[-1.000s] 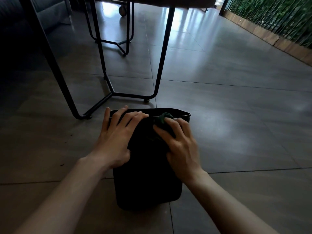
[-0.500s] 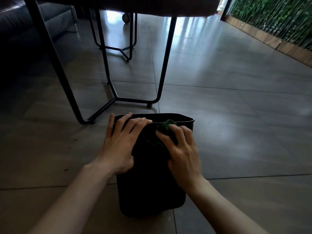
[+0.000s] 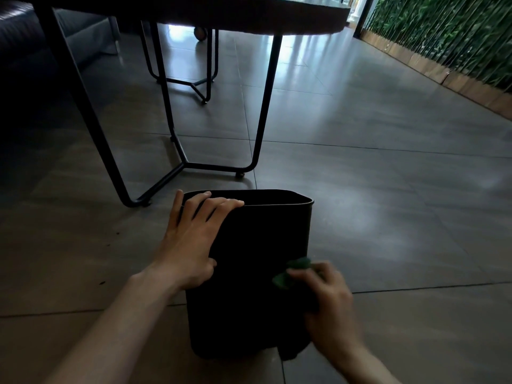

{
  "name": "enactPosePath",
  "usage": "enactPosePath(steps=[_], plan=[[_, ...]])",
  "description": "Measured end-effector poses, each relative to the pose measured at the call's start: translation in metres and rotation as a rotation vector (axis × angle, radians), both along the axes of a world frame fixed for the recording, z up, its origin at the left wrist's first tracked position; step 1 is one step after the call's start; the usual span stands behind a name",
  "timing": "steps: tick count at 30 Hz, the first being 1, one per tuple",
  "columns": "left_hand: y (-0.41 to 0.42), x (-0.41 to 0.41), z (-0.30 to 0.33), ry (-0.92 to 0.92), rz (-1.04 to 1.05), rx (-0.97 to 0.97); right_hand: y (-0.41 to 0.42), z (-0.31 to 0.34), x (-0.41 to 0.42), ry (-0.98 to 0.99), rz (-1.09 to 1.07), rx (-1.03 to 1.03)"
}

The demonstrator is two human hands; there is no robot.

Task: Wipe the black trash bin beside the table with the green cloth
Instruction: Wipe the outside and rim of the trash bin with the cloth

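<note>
Bin (image 3: pixel 249 273) on floor (image 3: pixel 388 217), table (image 3: pixel 221 12) behind; left hand (image 3: pixel 191 245) at rim, right hand (image 3: pixel 327 297) lower right.

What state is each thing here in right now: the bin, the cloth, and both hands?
Black trash bin: upright on the floor, open-topped, no lid.
Green cloth: bunched, pressed against the bin's lower right side.
Left hand: fingers resting over the bin's rim.
Right hand: blurred, holds the cloth.
</note>
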State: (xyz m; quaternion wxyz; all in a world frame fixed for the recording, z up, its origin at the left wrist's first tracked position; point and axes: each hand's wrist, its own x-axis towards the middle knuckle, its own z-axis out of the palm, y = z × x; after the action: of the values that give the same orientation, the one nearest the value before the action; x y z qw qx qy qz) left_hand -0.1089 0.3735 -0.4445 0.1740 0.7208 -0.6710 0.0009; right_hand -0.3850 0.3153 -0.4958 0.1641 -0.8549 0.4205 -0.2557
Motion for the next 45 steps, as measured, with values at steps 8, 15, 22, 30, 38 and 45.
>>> enactPosePath(steps=[8,15,22,30,38,45], plan=[[0.013,0.023,-0.001,0.128,-0.005,-0.014,-0.081,0.09,-0.05,-1.114,-0.243,1.232],[0.03,0.044,-0.007,0.139,0.017,-0.023,-0.101,0.118,-0.018,-0.174,-0.125,0.517],[0.038,0.059,-0.021,0.112,0.057,-0.062,-0.098,0.115,0.024,0.503,0.258,0.059],[0.043,0.059,-0.012,0.161,0.128,-0.079,-0.066,0.132,0.034,0.482,0.359,-0.036],[0.042,0.007,0.052,0.556,-0.114,-0.416,-0.048,0.15,0.064,0.435,0.213,-0.148],[0.028,-0.002,0.033,0.3,-0.109,-0.172,-0.043,0.145,0.079,0.397,0.095,-0.158]])
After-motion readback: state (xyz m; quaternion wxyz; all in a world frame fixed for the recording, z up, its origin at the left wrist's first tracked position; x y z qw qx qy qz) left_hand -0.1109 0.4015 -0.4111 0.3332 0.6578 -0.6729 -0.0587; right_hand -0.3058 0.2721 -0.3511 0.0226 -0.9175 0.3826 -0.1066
